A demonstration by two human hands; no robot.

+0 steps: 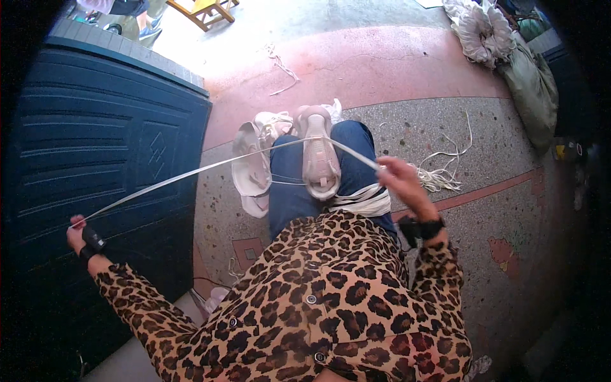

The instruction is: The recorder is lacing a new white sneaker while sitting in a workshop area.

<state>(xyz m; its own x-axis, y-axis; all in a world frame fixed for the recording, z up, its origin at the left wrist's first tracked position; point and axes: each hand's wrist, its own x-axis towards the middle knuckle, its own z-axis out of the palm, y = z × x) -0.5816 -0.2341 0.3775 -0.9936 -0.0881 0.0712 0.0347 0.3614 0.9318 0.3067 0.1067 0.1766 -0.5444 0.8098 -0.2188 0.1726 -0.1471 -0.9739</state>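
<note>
A pale pink and white sneaker point(320, 162) rests between my thighs, its heel toward me. A flat white shoelace point(197, 170) passes across the sneaker, and its two sides are drawn out left and right. Far out to the left, beside the dark door, my left hand point(77, 234) is closed on one end of the lace. Right of the sneaker, my right hand point(405, 183) pinches the other side of it. A bundle of white laces point(366, 202) lies over my right thigh, below that hand.
More pale shoes point(251, 162) lie on the floor left of my knees. Loose white laces point(440, 175) are heaped at the right, others point(280, 70) lie farther ahead. A blue panelled door point(95, 137) stands left; sacks point(531, 89) lean at the far right. A wooden stool point(207, 11) stands beyond.
</note>
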